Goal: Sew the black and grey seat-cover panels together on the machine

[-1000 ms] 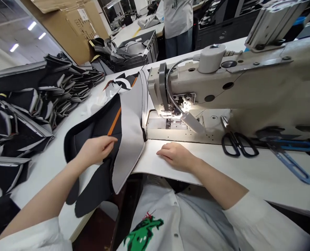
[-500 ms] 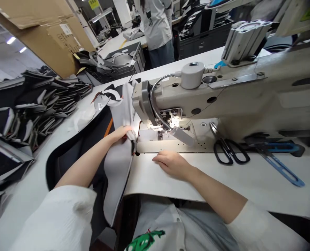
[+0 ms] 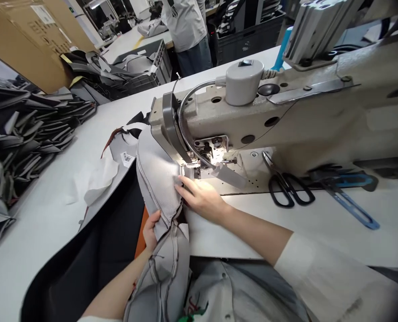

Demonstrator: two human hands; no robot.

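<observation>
Gripping grey fabric (image 3: pixel 159 172); white label (image 3: pixel 127 159) too small to read.

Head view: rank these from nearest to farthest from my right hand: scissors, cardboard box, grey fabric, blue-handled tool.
From the right hand:
1. Grey fabric: just left, touched by that hand.
2. Scissors: to the right, beside the machine.
3. Blue-handled tool: farther right, past the scissors.
4. Cardboard box: far left, in the background.
</observation>
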